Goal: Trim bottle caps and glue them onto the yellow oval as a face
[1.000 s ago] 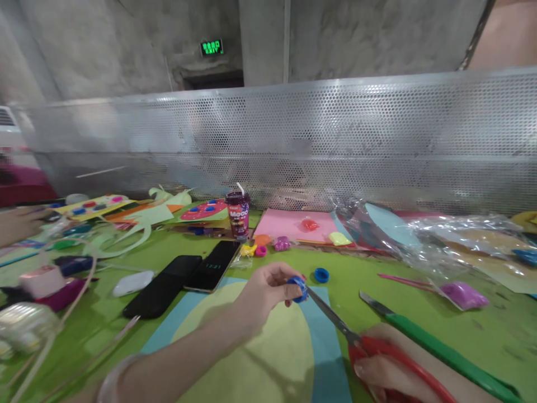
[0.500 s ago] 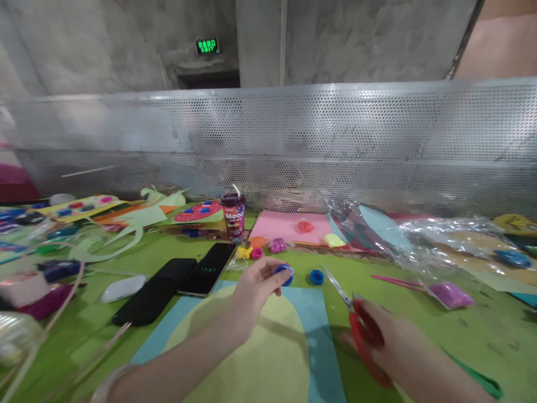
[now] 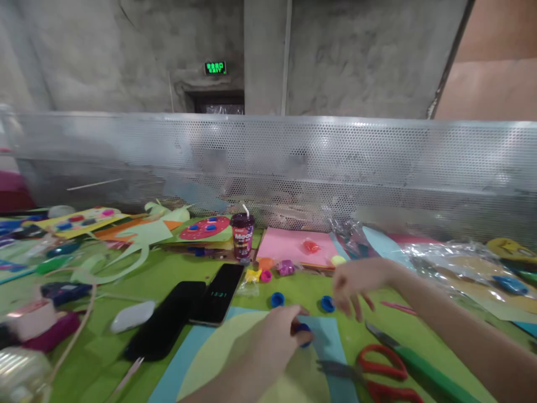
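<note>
My left hand (image 3: pixel 279 341) is closed around a small round blue cap (image 3: pixel 304 336), above the pale yellow-green oval (image 3: pixel 235 350) on a light blue sheet (image 3: pixel 174 364). My right hand (image 3: pixel 356 280) is in the air with its fingers apart and bent down, holding nothing. It is beside a blue cap (image 3: pixel 328 304) on the green table; another blue cap (image 3: pixel 277 300) is just beyond my left hand. Below my right arm lie red-handled scissors (image 3: pixel 366 372), blades partly over the sheet, and a green utility knife (image 3: pixel 423 364).
Two dark phones (image 3: pixel 220 294) lie left of the sheet, with a white oval case (image 3: pixel 133 316) alongside. A drink cup (image 3: pixel 242 238) with a straw stands at the back. Behind it runs a perforated metal panel (image 3: pixel 268 168). Pink paper (image 3: pixel 279 246) and clear plastic packaging (image 3: pixel 444 257) lie farther back.
The scissors have left my right hand and lie on the table. That hand has moved up and left, toward the blue cap. My left hand, with its cap, has come lower and nearer.
</note>
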{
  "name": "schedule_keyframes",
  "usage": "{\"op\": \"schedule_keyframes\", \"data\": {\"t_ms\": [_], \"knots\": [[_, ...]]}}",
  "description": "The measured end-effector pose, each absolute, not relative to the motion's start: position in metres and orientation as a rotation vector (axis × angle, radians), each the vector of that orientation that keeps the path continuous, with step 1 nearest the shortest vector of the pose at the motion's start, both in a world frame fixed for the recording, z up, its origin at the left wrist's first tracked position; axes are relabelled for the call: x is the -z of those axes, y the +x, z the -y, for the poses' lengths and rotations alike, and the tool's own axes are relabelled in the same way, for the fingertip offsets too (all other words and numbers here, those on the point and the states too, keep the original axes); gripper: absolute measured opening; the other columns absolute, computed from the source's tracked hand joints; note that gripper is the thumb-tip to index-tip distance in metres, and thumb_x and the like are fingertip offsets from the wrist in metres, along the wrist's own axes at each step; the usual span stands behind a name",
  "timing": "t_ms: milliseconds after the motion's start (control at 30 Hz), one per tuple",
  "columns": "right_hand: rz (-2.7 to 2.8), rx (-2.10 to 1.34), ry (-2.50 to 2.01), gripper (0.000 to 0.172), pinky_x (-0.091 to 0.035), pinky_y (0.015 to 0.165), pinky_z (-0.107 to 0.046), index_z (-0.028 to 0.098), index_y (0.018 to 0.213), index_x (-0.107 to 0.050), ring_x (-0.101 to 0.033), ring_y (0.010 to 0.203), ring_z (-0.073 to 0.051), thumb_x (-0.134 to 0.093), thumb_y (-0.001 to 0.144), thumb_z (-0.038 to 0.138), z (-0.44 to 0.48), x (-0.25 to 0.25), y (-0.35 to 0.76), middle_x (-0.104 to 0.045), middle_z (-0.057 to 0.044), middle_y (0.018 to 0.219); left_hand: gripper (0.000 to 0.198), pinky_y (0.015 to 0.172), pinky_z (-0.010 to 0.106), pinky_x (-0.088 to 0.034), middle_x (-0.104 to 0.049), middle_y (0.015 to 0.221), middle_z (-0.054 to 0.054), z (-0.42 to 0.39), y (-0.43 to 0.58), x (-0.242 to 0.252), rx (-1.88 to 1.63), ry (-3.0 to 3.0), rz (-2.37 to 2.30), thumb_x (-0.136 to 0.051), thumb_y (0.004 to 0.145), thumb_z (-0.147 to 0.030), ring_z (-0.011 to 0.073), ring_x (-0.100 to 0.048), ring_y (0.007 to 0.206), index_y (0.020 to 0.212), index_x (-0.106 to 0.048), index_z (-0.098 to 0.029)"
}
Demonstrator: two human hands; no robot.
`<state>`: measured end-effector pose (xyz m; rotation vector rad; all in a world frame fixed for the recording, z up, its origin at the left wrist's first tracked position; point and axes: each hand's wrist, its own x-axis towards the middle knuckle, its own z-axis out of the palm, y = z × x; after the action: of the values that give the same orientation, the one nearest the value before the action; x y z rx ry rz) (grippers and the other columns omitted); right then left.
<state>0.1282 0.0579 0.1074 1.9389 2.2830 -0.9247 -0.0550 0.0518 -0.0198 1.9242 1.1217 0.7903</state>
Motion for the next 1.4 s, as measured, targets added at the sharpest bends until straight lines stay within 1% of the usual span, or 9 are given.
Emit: {"op": "schedule_keyframes", "data": {"t_ms": [100, 233, 333, 467, 533, 633, 800, 1167, 1400], "knots": [[-2.408, 0.87, 2.213, 0.022, -0.05, 0.06, -0.028, 0.013, 0.095, -0.057, -0.058, 0.068, -0.012, -0.049, 0.087, 0.033, -0.112, -0.104, 0.111, -0.06, -0.002, 0.086, 0.025, 0.063, 0.028, -0.037, -0.063, 0.078, 0.005, -0.049, -0.06, 0.013, -0.773, 1.968, -1.189, -0.062, 0.068, -0.033, 0.0212, -0.056, 0.073, 0.09, -0.064, -0.021], [-2.482, 0.867, 2.503, 0.026, -0.047, 0.074, -0.035, 0.014, 0.107, -0.053, -0.056, 0.089, -0.018, -0.049, 0.087, 0.03, -0.148, -0.078, 0.1, -0.054, -0.006, 0.107, 0.029, 0.075, 0.033, -0.035, -0.061, 0.086, 0.008, -0.046, -0.064, 0.004, -0.768, 2.211, -1.209, -0.053, 0.075, -0.045, 0.0253, -0.05, 0.09, 0.073, -0.065, -0.019], [-2.51, 1.039, 2.578, 0.029, -0.047, 0.077, -0.038, 0.015, 0.11, -0.051, -0.054, 0.093, -0.02, -0.051, 0.085, 0.031, -0.154, -0.063, 0.102, -0.052, -0.008, 0.112, 0.033, 0.08, 0.035, -0.034, -0.06, 0.09, 0.009, -0.047, -0.063, 0.006, -0.802, 2.233, -1.237, -0.045, 0.08, -0.045, 0.0259, -0.048, 0.094, 0.076, -0.064, -0.018], [-2.506, 1.481, 2.452, 0.029, -0.048, 0.072, -0.037, 0.015, 0.108, -0.052, -0.056, 0.086, -0.018, -0.049, 0.086, 0.034, -0.139, -0.053, 0.111, -0.055, -0.006, 0.105, 0.032, 0.084, 0.034, -0.036, -0.056, 0.106, 0.011, -0.055, -0.06, 0.009, -1.167, 1.921, -1.154, -0.042, 0.083, -0.037, 0.0229, -0.05, 0.096, 0.105, -0.053, -0.017], [-2.454, 1.759, 2.31, 0.03, -0.048, 0.066, -0.033, 0.014, 0.104, -0.053, -0.057, 0.076, -0.014, -0.046, 0.088, 0.038, -0.118, -0.047, 0.114, -0.057, -0.005, 0.096, 0.032, 0.083, 0.033, -0.038, -0.054, 0.111, 0.011, -0.058, -0.059, 0.007, -1.363, 1.714, -1.078, -0.038, 0.085, -0.036, 0.0208, -0.051, 0.097, 0.11, -0.046, -0.018], [-2.324, 2.112, 2.127, 0.038, -0.043, 0.051, -0.025, 0.014, 0.095, -0.054, -0.051, 0.054, -0.009, -0.036, 0.089, 0.047, -0.078, -0.037, 0.117, -0.057, -0.001, 0.075, 0.03, 0.082, 0.032, -0.039, -0.054, 0.106, 0.009, -0.06, -0.061, 0.002, -1.463, 1.597, -1.028, -0.033, 0.087, -0.039, 0.0199, -0.05, 0.098, 0.105, -0.045, -0.019], [-2.176, 2.435, 1.992, 0.041, -0.026, 0.04, -0.02, 0.015, 0.071, -0.052, -0.04, 0.04, -0.007, -0.024, 0.085, 0.042, -0.032, -0.031, 0.117, -0.058, -0.003, 0.06, 0.035, 0.065, 0.026, -0.04, -0.05, 0.064, 0.0, -0.048, -0.06, -0.004, -1.246, 1.729, -0.874, -0.03, 0.087, -0.042, 0.0151, -0.051, 0.065, 0.067, -0.047, -0.019], [-2.243, 2.535, 1.989, 0.035, -0.027, 0.045, -0.021, 0.016, 0.071, -0.051, -0.039, 0.044, -0.008, -0.032, 0.081, 0.044, -0.004, -0.035, 0.114, -0.059, -0.003, 0.061, 0.025, 0.059, 0.024, -0.036, -0.047, 0.063, -0.003, -0.039, -0.061, -0.004, -1.023, 1.938, -0.738, -0.04, 0.084, -0.038, 0.0129, -0.047, 0.061, 0.068, -0.043, -0.019], [-2.484, 2.198, 2.201, 0.039, -0.031, 0.044, -0.023, 0.016, 0.071, -0.049, -0.04, 0.043, -0.009, -0.029, 0.083, 0.047, 0.002, -0.027, 0.108, -0.056, -0.003, 0.058, 0.028, 0.058, 0.023, -0.037, -0.042, 0.061, -0.004, -0.035, -0.058, -0.002, -1.011, 1.989, -0.803, -0.033, 0.086, -0.04, 0.0126, -0.046, 0.06, 0.068, -0.038, -0.02]]}}
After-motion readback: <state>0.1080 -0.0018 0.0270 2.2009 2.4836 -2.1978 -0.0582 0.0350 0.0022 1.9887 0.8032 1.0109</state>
